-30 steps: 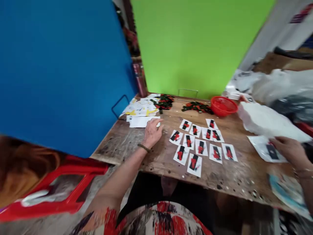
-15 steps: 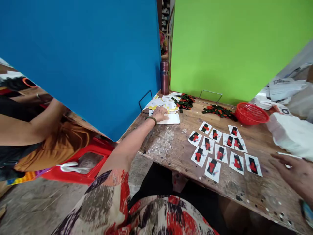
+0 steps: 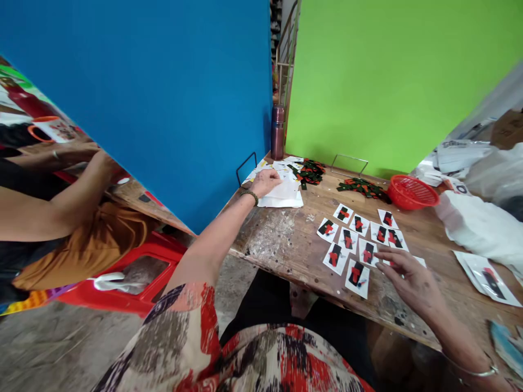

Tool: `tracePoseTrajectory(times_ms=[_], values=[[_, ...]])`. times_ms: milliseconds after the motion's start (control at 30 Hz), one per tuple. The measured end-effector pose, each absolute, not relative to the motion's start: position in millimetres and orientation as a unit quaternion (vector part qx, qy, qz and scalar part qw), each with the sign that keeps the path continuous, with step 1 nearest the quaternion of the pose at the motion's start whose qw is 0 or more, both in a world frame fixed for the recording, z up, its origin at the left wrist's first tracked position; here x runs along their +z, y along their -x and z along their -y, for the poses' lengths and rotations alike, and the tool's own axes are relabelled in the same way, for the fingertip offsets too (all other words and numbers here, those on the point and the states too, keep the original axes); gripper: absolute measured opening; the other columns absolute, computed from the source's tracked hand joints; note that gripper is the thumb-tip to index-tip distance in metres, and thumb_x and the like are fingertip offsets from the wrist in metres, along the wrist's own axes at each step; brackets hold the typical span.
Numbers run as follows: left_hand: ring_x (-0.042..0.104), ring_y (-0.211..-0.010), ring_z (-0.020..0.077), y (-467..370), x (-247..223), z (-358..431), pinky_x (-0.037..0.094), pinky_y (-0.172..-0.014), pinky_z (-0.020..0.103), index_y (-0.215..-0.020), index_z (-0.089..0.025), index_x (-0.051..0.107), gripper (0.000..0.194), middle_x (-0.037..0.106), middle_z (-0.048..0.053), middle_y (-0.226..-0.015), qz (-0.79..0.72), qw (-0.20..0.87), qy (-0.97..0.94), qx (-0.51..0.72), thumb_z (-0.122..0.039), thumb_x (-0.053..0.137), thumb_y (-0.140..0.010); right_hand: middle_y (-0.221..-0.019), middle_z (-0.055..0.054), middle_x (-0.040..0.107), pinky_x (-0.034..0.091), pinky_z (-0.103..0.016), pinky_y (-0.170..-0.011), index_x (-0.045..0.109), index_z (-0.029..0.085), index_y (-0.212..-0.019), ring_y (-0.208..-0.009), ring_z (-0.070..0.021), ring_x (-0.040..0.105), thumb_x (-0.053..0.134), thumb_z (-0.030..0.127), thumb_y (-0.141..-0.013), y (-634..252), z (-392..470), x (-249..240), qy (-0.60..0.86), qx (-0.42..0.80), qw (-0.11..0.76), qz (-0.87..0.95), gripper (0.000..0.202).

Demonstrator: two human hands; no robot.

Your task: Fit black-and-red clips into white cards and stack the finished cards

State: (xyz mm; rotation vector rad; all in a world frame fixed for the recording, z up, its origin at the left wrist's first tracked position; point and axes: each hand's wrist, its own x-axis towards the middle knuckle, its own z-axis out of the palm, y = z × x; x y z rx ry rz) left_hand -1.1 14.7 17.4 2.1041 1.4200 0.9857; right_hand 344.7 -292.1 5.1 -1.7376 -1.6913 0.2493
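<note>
Hands set well apart. A white sheet is pinched by the left hand; whether it is single cannot be told. The right hand is held open, with nothing seen gripped, over the right edge of the printed cards. The cards are spread mainly leftward of it, nearer to it than to the left hand, long axes roughly away from the body. Counted: ten cards clearly seen, others part-hidden; two black-and-red heaps; one red basket.
</note>
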Motion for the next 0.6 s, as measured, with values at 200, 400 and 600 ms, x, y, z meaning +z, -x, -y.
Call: tracePoseTrajectory(times_ms=[200, 400, 600], values=[[0.057, -0.077, 0.0164, -21.2, 55.7, 58.2, 0.048, -0.074, 0.028, -0.071, -0.018, 0.064, 0.016, 0.064, 0.001, -0.075, -0.363, 0.317, -0.735, 0.476, -0.033, 0.069, -0.075, -0.117, -0.012, 0.066, 0.058, -0.042, -0.083, 0.064, 0.023, -0.119, -0.103, -0.0252, 0.065, 0.069, 0.052, -0.08, -267.2, 250.1, 25.3, 0.635, 0.22, 0.483, 0.562, 0.049], [0.057, -0.069, 0.0154, -28.0, 61.1, 130.2, 0.048, -0.063, 0.026, -0.073, -0.019, 0.069, 0.025, 0.066, 0.003, -0.074, -0.296, 0.425, -0.723, 0.457, -0.043, 0.074, -0.075, -0.106, -0.009, 0.067, 0.056, -0.031, -0.069, 0.059, 0.021, -0.115, -0.091, -0.019, 0.063, 0.077, 0.052, -0.071, -220.8, 222.8, 29.7, 0.541, 0.406, 0.588, 0.443, 0.056], [0.06, -0.07, 0.0158, -25.0, 50.8, 152.3, 0.049, -0.066, 0.026, -0.071, -0.018, 0.072, 0.024, 0.068, 0.004, -0.073, -0.295, 0.457, -0.707, 0.453, -0.041, 0.079, -0.07, -0.067, 0.004, 0.055, 0.039, -0.021, -0.043, 0.06, 0.019, -0.083, -0.05, -0.0069, 0.043, 0.082, 0.051, -0.064, -215.8, 238.0, 21.2, 0.514, 0.473, 0.604, 0.384, 0.043]])
